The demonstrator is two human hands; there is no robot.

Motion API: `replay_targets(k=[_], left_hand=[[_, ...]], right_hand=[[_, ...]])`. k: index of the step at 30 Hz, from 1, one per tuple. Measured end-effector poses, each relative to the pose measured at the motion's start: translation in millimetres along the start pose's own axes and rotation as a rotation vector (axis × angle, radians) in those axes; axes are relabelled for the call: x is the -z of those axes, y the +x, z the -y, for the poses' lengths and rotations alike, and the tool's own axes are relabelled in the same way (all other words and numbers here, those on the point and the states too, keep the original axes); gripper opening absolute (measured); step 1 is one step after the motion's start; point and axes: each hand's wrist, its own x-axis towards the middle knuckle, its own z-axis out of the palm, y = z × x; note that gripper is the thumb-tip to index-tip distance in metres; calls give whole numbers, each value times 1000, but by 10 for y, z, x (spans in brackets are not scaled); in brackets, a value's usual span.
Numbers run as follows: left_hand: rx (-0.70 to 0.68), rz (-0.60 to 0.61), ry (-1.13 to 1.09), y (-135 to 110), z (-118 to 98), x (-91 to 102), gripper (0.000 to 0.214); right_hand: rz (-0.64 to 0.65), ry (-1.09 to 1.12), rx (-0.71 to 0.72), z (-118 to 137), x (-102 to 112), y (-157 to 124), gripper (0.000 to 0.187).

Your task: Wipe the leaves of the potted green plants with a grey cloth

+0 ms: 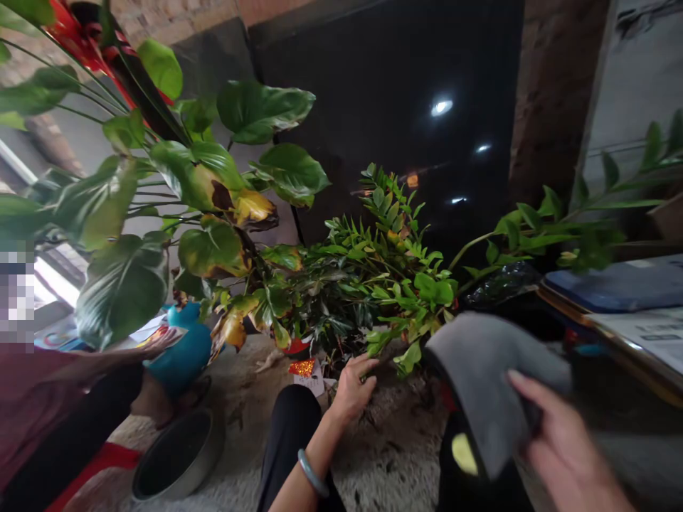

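Note:
My left hand (353,390), with a bracelet on its wrist, reaches low toward the base of the green potted plants (395,277). Its fingers are stretched out and apart, and nothing shows in them. At the right, my right hand (558,434) grips a grey cloth (491,377) by its near side, thumb on top. The cloth hangs bent over my right knee, and a small pale yellow patch (464,455) shows below its edge. Close beyond my left hand lie an orange glittery piece (302,367) and a pale printed card (314,380).
A tall plant with broad, partly yellowed leaves (213,245) leans in from the left. Another person sits there by a turquoise pot (184,348). A dark round basin (178,455) stands on the floor. Stacked boards or folders (619,284) are at the right.

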Motion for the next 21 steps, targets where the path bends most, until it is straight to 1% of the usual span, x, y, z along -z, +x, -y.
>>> replay_targets(k=[1, 2, 3, 4, 5, 6, 7, 8, 10, 11, 12, 13, 14, 15, 16, 17, 18, 19, 20, 21], left_hand=[[-9, -7, -5, -2, -13, -32, 42], [-14, -12, -6, -3, -26, -67, 42], [-16, -17, -2, -6, -36, -101, 42], [-15, -21, 4, -10, -39, -132, 42], [-17, -25, 13, -15, -36, -158, 43], [-20, -30, 24, -21, -25, -177, 44], [-23, -34, 36, -28, -7, -186, 46], [-24, -34, 50, -36, 15, -188, 47], [-18, -22, 70, -52, 62, -173, 47], [-17, -10, 74, -60, 82, -162, 46], [-18, 0, 75, -68, 96, -153, 44], [-19, 7, 73, -74, 103, -148, 43], [-19, 10, 68, -79, 103, -148, 42], [-17, 13, 64, -83, 95, -153, 43], [-13, 16, 61, -86, 80, -160, 44], [-7, 15, 57, -87, 60, -170, 46], [0, 15, 55, -87, 37, -177, 47], [2, 16, 53, -86, 13, -182, 47], [2, 15, 54, -85, -11, -181, 47], [2, 14, 56, -83, -33, -174, 47]], right_hand=[[-25, 43, 34, 152, -124, 79, 24], [-78, 140, 83, 276, -277, 149, 27], [-101, 213, 79, 353, -438, 202, 30], [-119, 262, 34, 370, -585, 229, 29], [-139, 287, -34, 325, -696, 225, 27], [-150, 274, -127, 223, -754, 188, 24], [-156, 231, -223, 79, -753, 121, 20], [-160, 164, -308, -88, -691, 29, 18], [-93, 1, -394, -393, -431, -182, 23], [-88, -79, -391, -486, -268, -274, 23], [-69, -120, -342, -520, -113, -338, 24], [-81, -125, -255, -491, 13, -363, 25], [-85, -105, -193, -402, 95, -344, 27], [-85, -70, -134, -266, 124, -283, 30], [-115, -31, -72, -103, 98, -186, 30], [-145, 13, -20, 65, 24, -66, 29], [-178, 110, 50, 215, -87, 60, 29], [-201, 185, 83, 328, -216, 175, 27], [-206, 232, 66, 386, -347, 263, 26], [-217, 266, 31, 381, -461, 314, 25]])
